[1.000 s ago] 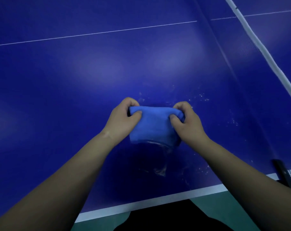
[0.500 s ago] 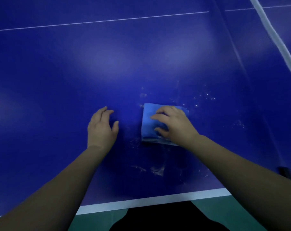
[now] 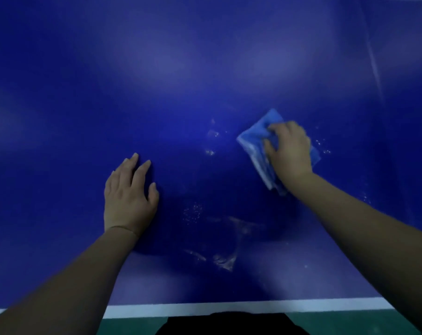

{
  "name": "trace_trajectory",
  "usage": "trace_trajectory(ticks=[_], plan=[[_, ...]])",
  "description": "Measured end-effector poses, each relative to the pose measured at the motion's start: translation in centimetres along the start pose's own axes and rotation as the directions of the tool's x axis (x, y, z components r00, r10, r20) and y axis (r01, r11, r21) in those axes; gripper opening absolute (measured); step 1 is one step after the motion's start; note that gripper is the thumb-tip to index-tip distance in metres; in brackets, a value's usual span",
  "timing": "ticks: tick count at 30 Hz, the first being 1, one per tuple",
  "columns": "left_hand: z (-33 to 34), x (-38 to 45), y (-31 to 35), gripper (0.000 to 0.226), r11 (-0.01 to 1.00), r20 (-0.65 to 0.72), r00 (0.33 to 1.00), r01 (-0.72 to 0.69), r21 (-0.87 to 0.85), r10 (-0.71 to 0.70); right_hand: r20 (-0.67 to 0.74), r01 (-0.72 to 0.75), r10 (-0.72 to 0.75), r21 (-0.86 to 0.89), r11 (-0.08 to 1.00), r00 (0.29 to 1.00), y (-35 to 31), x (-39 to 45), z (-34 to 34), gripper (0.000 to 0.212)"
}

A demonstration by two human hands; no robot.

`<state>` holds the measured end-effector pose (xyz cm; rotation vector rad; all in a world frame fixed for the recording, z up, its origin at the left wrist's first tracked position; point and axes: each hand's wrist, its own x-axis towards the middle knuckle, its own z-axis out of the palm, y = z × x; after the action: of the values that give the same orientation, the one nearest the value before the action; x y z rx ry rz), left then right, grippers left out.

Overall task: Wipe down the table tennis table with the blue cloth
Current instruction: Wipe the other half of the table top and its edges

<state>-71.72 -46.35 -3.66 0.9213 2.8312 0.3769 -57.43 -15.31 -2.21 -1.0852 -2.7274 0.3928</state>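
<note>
The cloth [image 3: 258, 143] is gripped by the right hand [image 3: 289, 151] — the left hand [image 3: 129, 197] lies flat, released; droplets [image 3: 193, 212] nearer on the table [image 3: 205, 68] should be swept with even pressure.

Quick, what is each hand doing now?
Left hand: open, flat on the table.
Right hand: grips the blue cloth.

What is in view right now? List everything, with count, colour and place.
table tennis table: one, dark blue top, fills most of the view.
white edge line: one, white, along the table's near edge.
blue cloth: one, light blue, folded, on the table right of centre, under the right hand.
water droplets and smears: several patches, pale, between the hands and near the cloth.
floor: green strip below the table edge.
left hand: one, fingers straight, flat on the table.
right hand: one, fingers curled on the cloth.
</note>
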Motion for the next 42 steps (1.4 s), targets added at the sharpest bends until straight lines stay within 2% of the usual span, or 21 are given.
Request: trace_trajectory(ticks=[2,4,6,8,10,13,16,18,19,21,23,25,27,29,30,32,34,36,38,40,42], plan=[[0.0,0.0,0.0,0.057,1.0,0.005,1.0,0.004,0.01,-0.004,-0.047,-0.085,0.089,0.075,0.994,0.995,-0.2,3.6,0.5,0.035],[0.1,0.0,0.0,0.058,1.0,0.008,1.0,0.005,0.019,-0.005,-0.033,-0.022,0.025,0.1,0.995,0.999,-2.4,4.9,1.4,0.037],[0.1,0.1,-0.1,0.057,1.0,0.001,1.0,0.007,0.022,-0.007,0.042,0.201,-0.209,0.145,0.969,0.977,-5.2,3.2,2.1,0.035],[0.1,0.1,-0.2,0.056,1.0,-0.015,1.0,0.005,0.019,-0.005,0.108,0.436,-0.466,0.22,0.873,0.878,-6.2,-0.4,2.2,0.029],[0.3,0.1,-0.3,0.055,1.0,-0.026,1.0,-0.008,0.027,0.008,0.136,0.496,-0.535,0.239,0.835,0.834,-4.4,-1.8,1.4,0.026],[0.5,0.1,-0.4,0.054,1.0,-0.032,0.999,-0.005,0.026,0.005,0.012,0.296,-0.302,0.155,0.942,0.953,-1.6,2.8,1.2,0.032],[0.8,0.0,-0.6,0.053,1.0,-0.042,0.999,-0.002,0.022,0.003,-0.054,0.081,-0.075,0.106,0.991,0.996,-2.9,8.6,2.2,0.038],[0.9,0.1,-0.5,0.054,1.0,-0.048,0.999,0.003,0.018,-0.002,-0.005,0.192,-0.193,0.127,0.973,0.981,-6.1,8.1,3.2,0.037],[0.9,0.1,-0.5,0.055,1.0,-0.049,0.999,0.004,0.018,-0.003,0.039,0.319,-0.33,0.172,0.932,0.943,-7.5,6.4,3.6,0.036],[0.8,0.0,-0.5,0.055,1.0,-0.054,0.999,0.004,0.018,-0.003,0.112,0.552,-0.594,0.266,0.79,0.796,-8.4,1.9,3.6,0.031],[0.7,0.1,-0.4,0.054,1.0,-0.048,0.999,-0.008,0.026,0.009,0.131,0.603,-0.655,0.289,0.743,0.744,-6.2,0.4,2.5,0.028],[0.7,0.1,-0.5,0.054,1.0,-0.036,0.999,-0.009,0.027,0.01,0.061,0.502,-0.523,0.206,0.84,0.85,-3.5,2.6,1.9,0.03],[0.7,0.1,-0.5,0.054,1.0,-0.037,0.999,-0.003,0.025,0.004,-0.046,0.266,-0.262,0.143,0.953,0.964,-1.8,6.6,1.8,0.032],[0.5,0.1,-0.4,0.054,1.0,-0.031,1.0,0.0,0.025,0.001,-0.083,0.1,-0.088,0.153,0.983,0.993,-2.9,9.5,2.3,0.035],[0.5,0.2,-0.3,0.054,1.0,-0.028,1.0,0.003,0.023,-0.003,-0.074,0.116,-0.107,0.134,0.984,0.991,-4.3,9.6,2.7,0.035],[0.4,0.2,-0.2,0.054,1.0,-0.036,0.999,0.004,0.026,-0.003,-0.012,0.295,-0.298,0.171,0.94,0.955,-7.6,7.1,3.4,0.032],[0.3,0.0,0.0,0.054,1.0,-0.039,0.999,0.001,0.028,0.0,0.073,0.506,-0.539,0.259,0.823,0.839,-8.9,2.6,3.9,0.028],[0.2,0.0,0.0,0.054,1.0,-0.029,1.0,0.001,0.029,0.0,0.106,0.569,-0.615,0.285,0.772,0.781,-7.6,1.4,3.2,0.028],[0.2,0.1,-0.1,0.054,1.0,-0.011,1.0,0.004,0.029,-0.004,0.042,0.477,-0.494,0.2,0.856,0.869,-5.7,4.6,3.0,0.03],[0.2,0.2,-0.1,0.054,1.0,-0.005,1.0,0.007,0.028,-0.007,-0.067,0.305,-0.3,0.096,0.948,0.952,-3.8,9.8,3.0,0.035],[0.1,0.2,0.0,0.054,0.999,-0.002,1.0,0.018,0.032,-0.018,-0.132,0.105,-0.094,0.085,0.991,0.987,-2.9,14.0,3.0,0.036]])
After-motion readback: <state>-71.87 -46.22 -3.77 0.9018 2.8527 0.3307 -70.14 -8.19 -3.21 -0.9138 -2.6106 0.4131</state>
